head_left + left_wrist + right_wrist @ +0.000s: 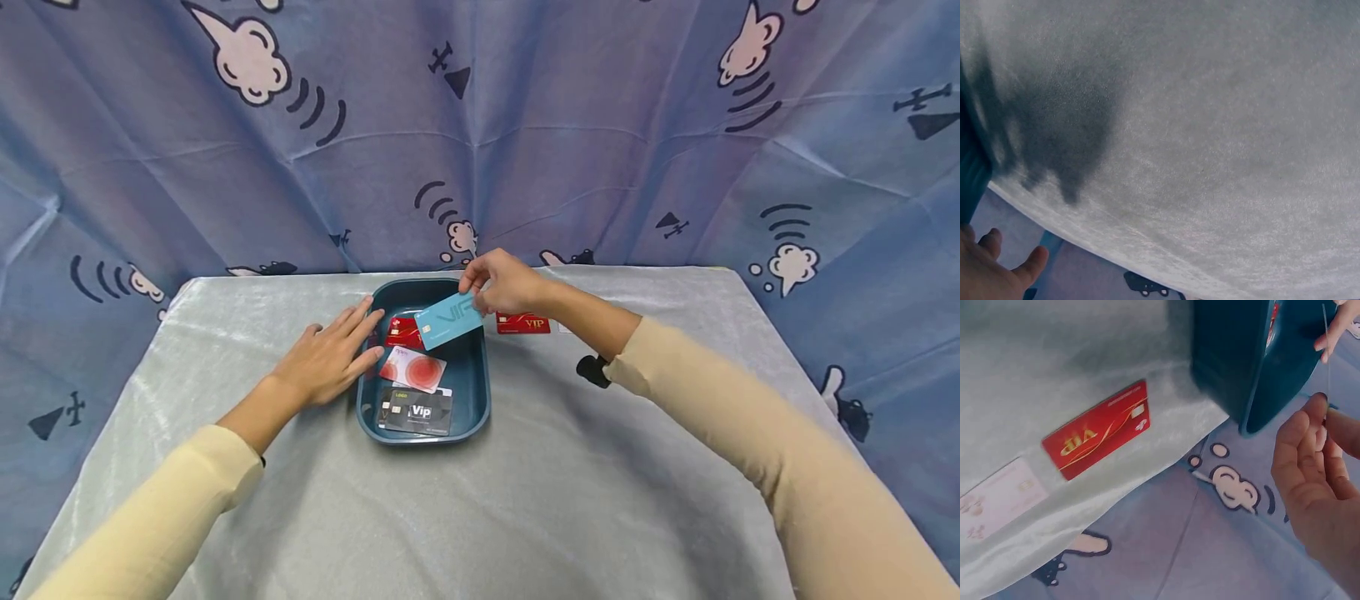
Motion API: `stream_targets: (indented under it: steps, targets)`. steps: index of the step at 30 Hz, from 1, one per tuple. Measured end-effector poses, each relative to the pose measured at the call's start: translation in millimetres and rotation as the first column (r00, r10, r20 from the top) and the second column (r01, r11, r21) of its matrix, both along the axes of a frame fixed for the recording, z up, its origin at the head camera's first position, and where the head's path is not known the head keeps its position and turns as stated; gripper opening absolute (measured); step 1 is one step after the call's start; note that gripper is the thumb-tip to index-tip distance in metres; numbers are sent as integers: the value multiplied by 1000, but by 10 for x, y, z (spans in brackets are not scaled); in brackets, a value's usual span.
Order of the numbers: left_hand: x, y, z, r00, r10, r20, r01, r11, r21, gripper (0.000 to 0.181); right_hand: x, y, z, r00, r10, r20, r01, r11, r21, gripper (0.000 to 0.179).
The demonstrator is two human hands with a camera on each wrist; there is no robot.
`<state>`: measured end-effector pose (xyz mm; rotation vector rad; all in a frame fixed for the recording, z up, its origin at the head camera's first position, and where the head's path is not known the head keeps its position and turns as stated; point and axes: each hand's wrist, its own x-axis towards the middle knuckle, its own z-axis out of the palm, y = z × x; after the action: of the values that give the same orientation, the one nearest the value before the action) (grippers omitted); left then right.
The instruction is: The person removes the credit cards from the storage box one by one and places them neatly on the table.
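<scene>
In the head view my right hand (504, 283) pinches a light blue VIP card (450, 321) by its upper right corner, over a dark blue tray (482, 408). My left hand (326, 354) touches the tray's left rim with its fingers spread and fairly straight. Inside the tray lie a red card (402, 333), a white card with red circles (412, 369) and a black Vip card (420, 411) on top of other cards. The right wrist view shows the held card edge-on between thumb and fingers.
Right of the tray a red VIP card (1099, 432) lies on the grey cloth-covered table (600, 500), with a pale pink card (1004, 497) beside it. A blue patterned curtain (570, 150) hangs behind the table's far edge.
</scene>
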<state>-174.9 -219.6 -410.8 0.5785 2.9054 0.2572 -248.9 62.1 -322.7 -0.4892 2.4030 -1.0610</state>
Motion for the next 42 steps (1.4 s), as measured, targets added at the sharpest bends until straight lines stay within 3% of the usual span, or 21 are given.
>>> stream_targets:
  steps: [14,23,33,42]
  targets:
    - [9,13,9,1000,3,1,-3,1000,1,70,-36,377,67,995,-93,22,92,995,26,20]
    - [5,16,9,1000,2,-1,-2,1000,-3,70,-51,556,79,993,-111,33,110,993,39,22]
    - [6,18,10,1000,5,4,-5,1000,-1,70,-59,765,18,992,-114,52,112,993,44,23]
    - [4,14,1,1000,3,0,-3,1000,3,70,-48,959,-138,996,-77,49,75,996,39,24]
